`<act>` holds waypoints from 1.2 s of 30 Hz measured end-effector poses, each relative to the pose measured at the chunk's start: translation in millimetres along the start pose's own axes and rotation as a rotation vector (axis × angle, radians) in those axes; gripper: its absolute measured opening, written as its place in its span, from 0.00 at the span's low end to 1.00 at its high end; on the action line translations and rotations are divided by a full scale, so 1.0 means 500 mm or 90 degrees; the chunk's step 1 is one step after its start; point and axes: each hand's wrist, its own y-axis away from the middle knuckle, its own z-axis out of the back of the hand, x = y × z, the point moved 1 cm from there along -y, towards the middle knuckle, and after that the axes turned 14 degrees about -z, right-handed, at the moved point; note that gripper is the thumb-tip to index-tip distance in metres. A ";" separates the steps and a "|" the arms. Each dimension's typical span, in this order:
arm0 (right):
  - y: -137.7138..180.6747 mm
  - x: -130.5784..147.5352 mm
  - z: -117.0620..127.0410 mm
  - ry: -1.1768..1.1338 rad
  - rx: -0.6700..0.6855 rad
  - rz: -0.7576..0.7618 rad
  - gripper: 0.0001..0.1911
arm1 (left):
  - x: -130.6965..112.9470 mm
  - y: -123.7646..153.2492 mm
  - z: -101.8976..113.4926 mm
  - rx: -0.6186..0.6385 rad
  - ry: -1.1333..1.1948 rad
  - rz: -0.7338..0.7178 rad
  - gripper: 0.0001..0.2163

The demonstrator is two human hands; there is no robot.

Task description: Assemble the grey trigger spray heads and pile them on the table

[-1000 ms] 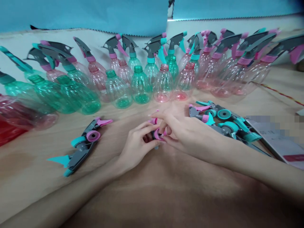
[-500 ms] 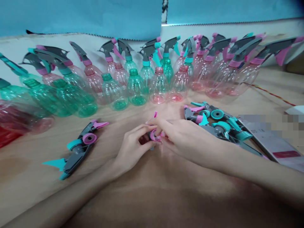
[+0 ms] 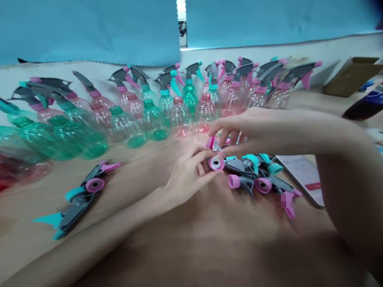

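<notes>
My left hand (image 3: 190,169) is closed around a trigger spray head whose pink collar (image 3: 216,163) faces me, showing a pale inner ring with a dark hole. Above it, my right hand (image 3: 239,129) is spread, thumb apart from its curled fingers. Its thumb tip comes close to the collar; whether they touch I cannot tell. A pink trigger (image 3: 210,142) shows between the two hands. Just right of them lies a pile of grey spray heads (image 3: 243,165) with turquoise and pink parts, partly behind my right hand.
Two spray heads (image 3: 79,199) lie at the left. Uncapped green bottles (image 3: 153,119) and pink bottles (image 3: 180,117) stand across the back, with several spray-topped bottles (image 3: 189,93) behind. A phone-like flat device (image 3: 302,175) lies under my right forearm; a brown box (image 3: 350,75) is at the far right.
My right hand has left its grip at the collar and moved up and right, its fingers opening. My left hand keeps the spray head, its collar now turned toward me. The view has shifted right.
</notes>
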 end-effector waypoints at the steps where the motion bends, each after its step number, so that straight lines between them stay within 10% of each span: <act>1: 0.000 -0.005 0.003 0.011 -0.014 -0.006 0.16 | 0.002 -0.021 -0.012 -0.002 -0.003 -0.011 0.10; 11: 0.008 -0.005 0.003 0.033 -0.135 0.003 0.09 | 0.018 -0.108 -0.081 0.055 -0.013 -0.028 0.11; 22: -0.028 0.086 -0.105 0.139 -0.087 0.131 0.08 | 0.015 0.035 0.123 0.166 -0.130 0.140 0.10; 36: -0.072 0.187 -0.229 0.113 -0.037 0.231 0.11 | 0.020 0.254 0.322 0.024 -0.209 0.334 0.13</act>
